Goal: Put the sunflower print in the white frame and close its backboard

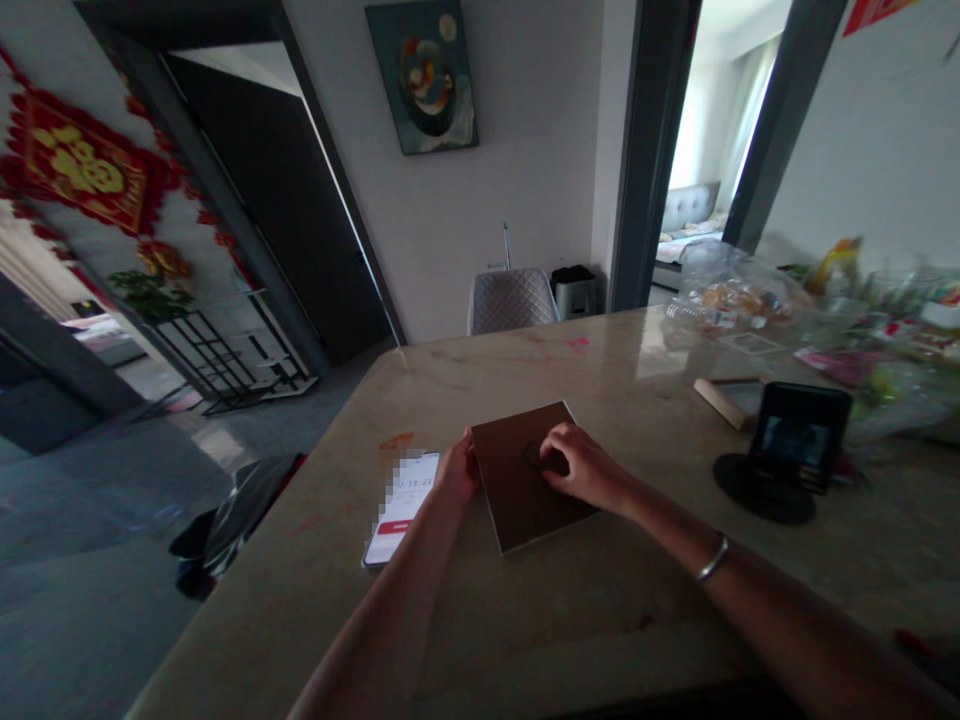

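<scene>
- Here we are at the counter (pixel 525 640), a pale marble-look top, with a flat square brown board (pixel 510 480) lying right in front of the person, near the near edge and tilted askew to it.
- Left hand (pixel 457 470) is up against the board's left edge. The grip looks closed in around that edge, but the fingertips are out of sight, so can't call whether it's pinching.
- Right hand (pixel 581 465) is on top of the board, fingers curled down beside a dark round mark. The grip is bunched, with no clear pinch showing. A silver bangle (pixel 711 558) sits on that forearm.
- Just left of the board, a smartphone (pixel 401 508) lies face up with its screen lit, part of it blurred out.
- Over to the right, a black phone (pixel 799 438) stands on a round black stand (pixel 765 488), with a wooden frame (pixel 727 400) lying beside it.
- Further back, plastic bags of food (pixel 731 295) are piled up on the counter.
- Beyond the counter, a quilted chair back (pixel 511 300) sits below a wall painting (pixel 421 78).
</scene>
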Demonstrator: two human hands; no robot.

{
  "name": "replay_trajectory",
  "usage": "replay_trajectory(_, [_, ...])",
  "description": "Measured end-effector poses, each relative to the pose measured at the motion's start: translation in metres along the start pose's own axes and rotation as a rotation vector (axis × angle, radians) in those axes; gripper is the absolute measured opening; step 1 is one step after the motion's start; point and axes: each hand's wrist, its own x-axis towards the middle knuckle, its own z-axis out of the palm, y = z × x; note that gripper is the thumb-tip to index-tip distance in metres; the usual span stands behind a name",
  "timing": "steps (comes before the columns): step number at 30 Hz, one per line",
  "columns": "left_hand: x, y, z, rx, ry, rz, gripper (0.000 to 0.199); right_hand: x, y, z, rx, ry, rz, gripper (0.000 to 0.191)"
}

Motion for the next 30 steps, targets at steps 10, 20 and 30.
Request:
replay_trajectory(10, [-0.003, -0.010, 0.001, 0.094, -0.113, 0.153, 0.030, 0.001, 0.007, -0.002, 0.029, 0.043, 0.051, 0.013])
replay_trajectory(20, [-0.021, -0.025, 0.016, 0.307, -0.312, 0.137, 0.028, 0.005, 0.031, -0.010, -0.027, 0.185, 0.160, 0.011])
replay_trajectory(30, [-0.036, -0.017, 0.020, 0.375, -0.437, -0.025, 0.031, 0.005, 0.043, -0.009, -0.001, 0.178, 0.224, 0.014])
